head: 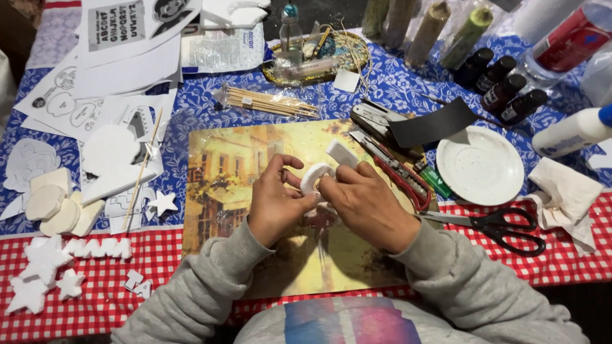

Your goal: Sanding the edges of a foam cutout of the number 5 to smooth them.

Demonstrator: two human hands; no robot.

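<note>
My left hand (275, 200) pinches a small white foam disc (313, 176) on edge over a picture placemat (223, 172). My right hand (366, 204) holds a white rectangular block (342, 153) between thumb and fingers and presses it against the disc's rim. Both hands meet at the middle of the placemat. Grey sleeves cover both forearms.
A red utility knife (398, 172) lies just right of my hands, black scissors (503, 224) beyond it, and a white plate (480, 165). Foam stars (44, 261) and cut foam shapes (54, 200) lie at left. Wooden skewers (271, 102), paint bottles (503, 89) and a glue bottle (574, 132) stand behind.
</note>
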